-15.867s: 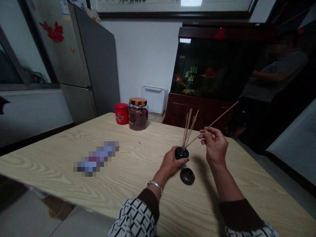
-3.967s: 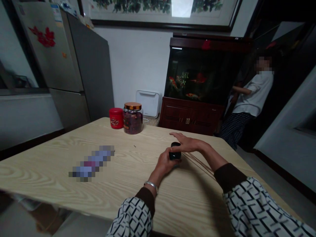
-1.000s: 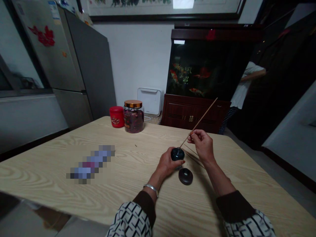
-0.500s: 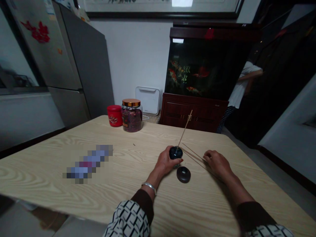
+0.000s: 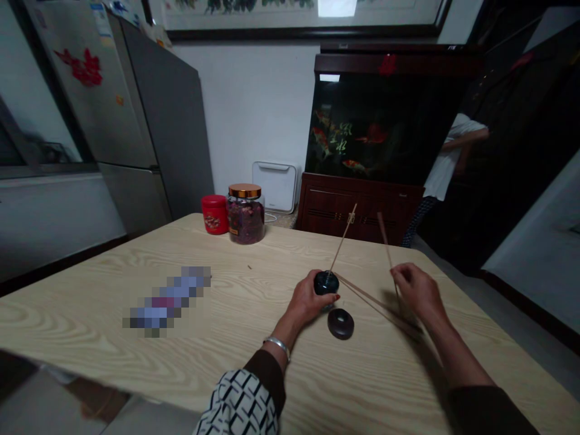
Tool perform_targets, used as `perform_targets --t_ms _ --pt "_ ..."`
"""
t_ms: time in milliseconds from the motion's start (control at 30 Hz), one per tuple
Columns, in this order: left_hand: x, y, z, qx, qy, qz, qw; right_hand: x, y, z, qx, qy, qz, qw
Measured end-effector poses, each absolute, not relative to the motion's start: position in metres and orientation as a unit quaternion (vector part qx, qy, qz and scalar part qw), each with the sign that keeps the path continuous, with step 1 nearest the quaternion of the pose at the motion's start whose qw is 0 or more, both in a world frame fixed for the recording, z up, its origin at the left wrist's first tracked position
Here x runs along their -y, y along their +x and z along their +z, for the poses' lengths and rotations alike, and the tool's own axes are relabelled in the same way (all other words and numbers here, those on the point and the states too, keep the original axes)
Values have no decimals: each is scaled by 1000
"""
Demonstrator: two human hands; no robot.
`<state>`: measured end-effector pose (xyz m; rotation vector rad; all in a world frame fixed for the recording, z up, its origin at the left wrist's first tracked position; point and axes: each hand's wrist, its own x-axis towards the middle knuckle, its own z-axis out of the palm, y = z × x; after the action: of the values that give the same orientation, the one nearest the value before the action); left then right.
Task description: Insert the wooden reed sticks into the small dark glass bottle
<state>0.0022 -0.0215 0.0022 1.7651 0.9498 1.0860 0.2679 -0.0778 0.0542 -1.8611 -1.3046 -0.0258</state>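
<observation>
**"What has your left hand got?"**

"My left hand (image 5: 306, 297) is wrapped around a glossy, dark round holder (image 5: 326, 283), fingers closed on it. A thin wooden stick (image 5: 343, 238) stands, slightly tilted, out of its top."

**"And your right?"**

"My right hand (image 5: 419, 291) is just beside it, fingers loosely curled. A second thin wooden stick (image 5: 386, 241) rises at those fingers, but I can't tell whether they have hold of it. Slanting thin wooden sticks (image 5: 376, 302) run from the holder toward my palm."

**"What's around them?"**

"A dark brown ring-shaped dish (image 5: 341, 324) sits on the pale wood-grain table (image 5: 67, 320) just below the holder, touching neither hand. Well apart, near the far edge, are a red round tin (image 5: 214, 214) and a glass jar with a copper lid (image 5: 245, 212), filled with something dark."
</observation>
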Motion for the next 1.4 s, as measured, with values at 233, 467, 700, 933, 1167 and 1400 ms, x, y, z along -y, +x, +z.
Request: perform_targets --t_ms 233,467,700,933,1167,1400 --pt "20 2 1 -390 706 429 408 65 197 96 429 -481 180 743" --pt "18 3 -4 -379 712 434 401 47 164 84 481 -464 183 721" --pt "17 2 -3 -381 713 432 399 46 158 63 534 -525 252 613" --pt "18 3 -2 -390 708 429 404 67 226 36 612 -715 49 334" --pt "19 3 -3 -381 706 433 411 89 241 8 623 -773 -64 97" --pt "20 2 -1 -383 706 432 410 75 246 9 594 -797 -4 111"
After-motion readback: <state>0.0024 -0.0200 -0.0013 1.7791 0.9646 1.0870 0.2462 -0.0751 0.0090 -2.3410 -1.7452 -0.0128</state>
